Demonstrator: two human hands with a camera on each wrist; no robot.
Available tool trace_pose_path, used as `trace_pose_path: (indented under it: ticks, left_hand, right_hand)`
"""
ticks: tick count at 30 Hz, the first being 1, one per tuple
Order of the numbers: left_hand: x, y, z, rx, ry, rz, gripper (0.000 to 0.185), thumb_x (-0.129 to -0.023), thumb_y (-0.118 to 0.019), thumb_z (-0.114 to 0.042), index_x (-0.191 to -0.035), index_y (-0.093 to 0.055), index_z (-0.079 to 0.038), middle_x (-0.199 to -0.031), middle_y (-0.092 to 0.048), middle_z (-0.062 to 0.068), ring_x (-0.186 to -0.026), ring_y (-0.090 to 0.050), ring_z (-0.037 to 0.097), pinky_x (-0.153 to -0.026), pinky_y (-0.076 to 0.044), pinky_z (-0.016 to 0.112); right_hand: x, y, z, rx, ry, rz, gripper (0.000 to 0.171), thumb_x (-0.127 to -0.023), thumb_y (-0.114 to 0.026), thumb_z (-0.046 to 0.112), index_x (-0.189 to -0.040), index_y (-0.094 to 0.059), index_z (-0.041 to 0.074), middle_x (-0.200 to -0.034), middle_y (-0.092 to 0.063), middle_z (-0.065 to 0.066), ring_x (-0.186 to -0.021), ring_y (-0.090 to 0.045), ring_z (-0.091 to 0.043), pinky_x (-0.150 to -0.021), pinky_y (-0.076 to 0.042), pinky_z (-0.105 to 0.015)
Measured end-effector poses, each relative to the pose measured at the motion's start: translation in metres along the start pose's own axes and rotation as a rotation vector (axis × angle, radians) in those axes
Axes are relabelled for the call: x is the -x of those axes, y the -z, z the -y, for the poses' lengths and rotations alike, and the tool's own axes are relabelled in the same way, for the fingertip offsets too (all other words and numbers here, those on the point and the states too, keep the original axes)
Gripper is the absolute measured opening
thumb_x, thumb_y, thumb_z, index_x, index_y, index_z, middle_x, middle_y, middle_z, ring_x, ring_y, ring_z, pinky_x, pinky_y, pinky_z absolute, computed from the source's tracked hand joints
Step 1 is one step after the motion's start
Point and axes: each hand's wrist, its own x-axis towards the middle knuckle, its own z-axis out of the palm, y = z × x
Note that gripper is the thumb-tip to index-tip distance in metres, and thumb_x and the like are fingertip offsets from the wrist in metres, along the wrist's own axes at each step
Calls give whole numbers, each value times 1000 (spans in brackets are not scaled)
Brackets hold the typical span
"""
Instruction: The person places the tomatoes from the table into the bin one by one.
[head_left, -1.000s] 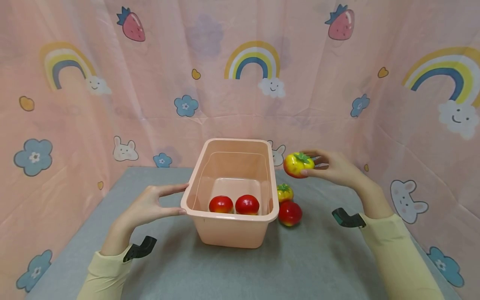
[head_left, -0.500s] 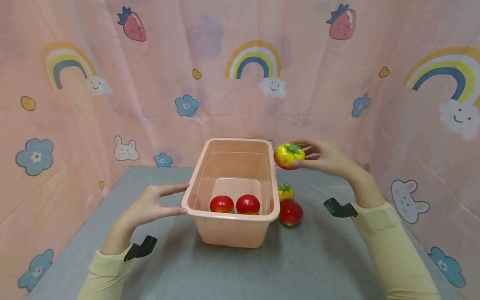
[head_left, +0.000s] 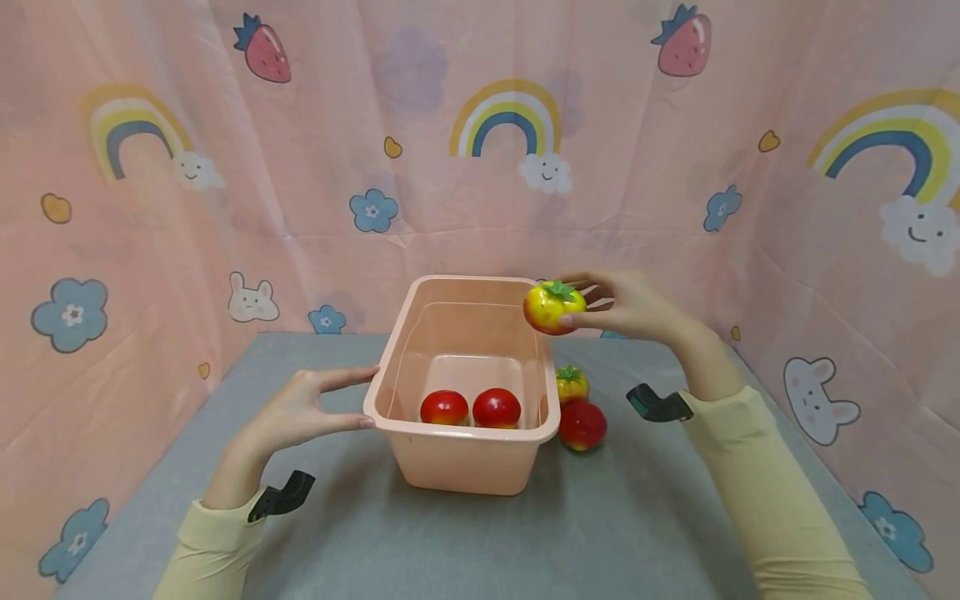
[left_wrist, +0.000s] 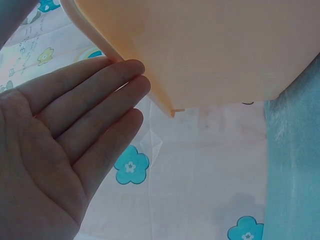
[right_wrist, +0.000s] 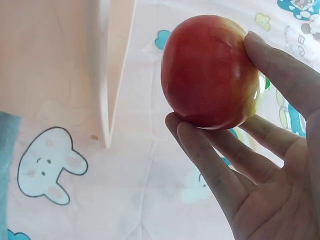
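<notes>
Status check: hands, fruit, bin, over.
Right hand has a grip on yellow-red tomato, over bin right rim. Left hand flat against bin's left wall. Two red tomatoes inside. Path clear.

Yellow-red tomato (head_left: 553,307) (green-capped) held above bin's (head_left: 465,454) right rim.

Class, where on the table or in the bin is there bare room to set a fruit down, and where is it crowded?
Free: the bin's far half, beyond its two red fruits; the grey table in front of the bin. Crowded: the bin's right side, where two fruits lie.
</notes>
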Motion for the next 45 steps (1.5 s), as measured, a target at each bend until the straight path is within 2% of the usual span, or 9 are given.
trace_pose_path:
  ticks: [5, 12, 19, 26, 32, 45]
  left_hand:
    - [1, 0, 0, 0, 1, -1, 65, -74, -79, -43, -131, -58, -21, -127, -62, -2, -120, -57, 20, -95, -49, 49]
    - [1, 0, -1, -5, -6, -5, 64, -74, -79, -42, -131, -59, -19, -127, -63, -2, -120, -58, 19, -94, -50, 48]
    - [1, 0, 0, -3, -3, -1, 65, -75, -78, -43, -131, -59, -19, -127, -63, -2, -120, -57, 21, -94, -49, 49]
    - [1, -1, 2, -2, -9, -5, 64, -75, -78, -43, -131, -59, -19, -127, -62, -2, -120, -57, 21, -94, -49, 49]
    - [0, -2, 2, -15, -15, -9, 64, -75, -78, -44, -131, -59, -20, -127, -62, -2, -120, -58, 21, -94, -50, 49]
    - [0, -1, 0, -9, -31, -13, 64, -75, -79, -41, -131, -59, -18, -127, -62, 0, -120, -58, 22, -92, -51, 50]
  right_hand:
    - [-6, 0, 5, 26, 38, 28, 58, -82, -72, 39, -132, -54, 15, -125, -60, -10, -105, -63, -29, -86, -55, -43]
    - [-14, -5, 12, 7, 32, 52, 60, -80, -74, 41, -131, -55, 16, -125, -60, -7, -107, -61, -27, -85, -55, -41]
    - [-25, -9, 20, 39, 69, 74, 58, -80, -74, 39, -129, -57, 14, -121, -62, -8, -102, -64, -26, -87, -55, -41]
    - [-38, -15, 29, 56, 66, 90, 57, -79, -75, 40, -128, -58, 15, -120, -63, -6, -102, -64, -24, -84, -56, -38]
    - [-47, -21, 30, 62, 87, 102, 57, -82, -72, 39, -130, -56, 13, -124, -62, -11, -104, -64, -27, -85, -56, -39]
    - [-45, -23, 23, 43, 99, 74, 54, -85, -71, 36, -131, -56, 13, -125, -62, -12, -103, -67, -26, -86, -55, -42]
